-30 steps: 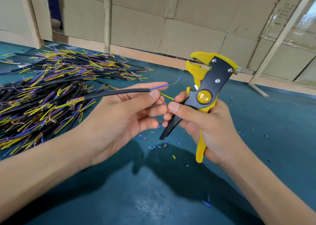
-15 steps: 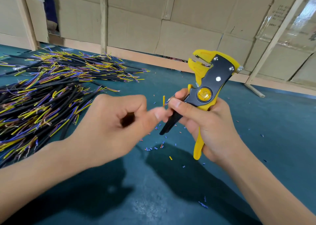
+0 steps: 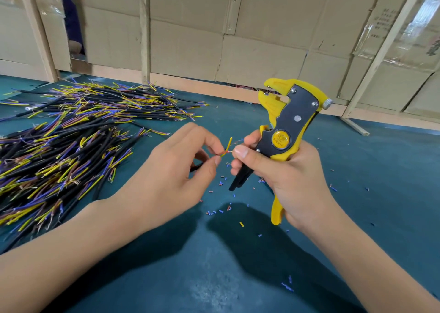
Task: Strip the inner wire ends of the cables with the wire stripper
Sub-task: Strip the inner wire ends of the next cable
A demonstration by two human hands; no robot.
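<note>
Two hands in frame, one tool, one cable in hand.

Left hand [image 3: 171, 172], centre of frame: thumb and forefinger pinch the inner wires [image 3: 226, 147] of one cable [image 3: 197, 167], whose black jacket is mostly hidden inside the curled fingers. One yellow wire end sticks up; red and blue ends show faintly beside it, count uncertain.

Right hand [image 3: 283, 177], right of centre: fingers wrapped round the handles of one wire stripper [image 3: 285, 127], yellow and black, head up, jaws parted. Its thumb tip touches the wire ends.

Two heaps of cables on the teal table [image 3: 357, 170]: near pile [image 3: 59, 165] at left, far pile [image 3: 107, 103] at upper left; too many to count. Insulation bits [image 3: 221, 211] scattered below the hands, uncounted.
</note>
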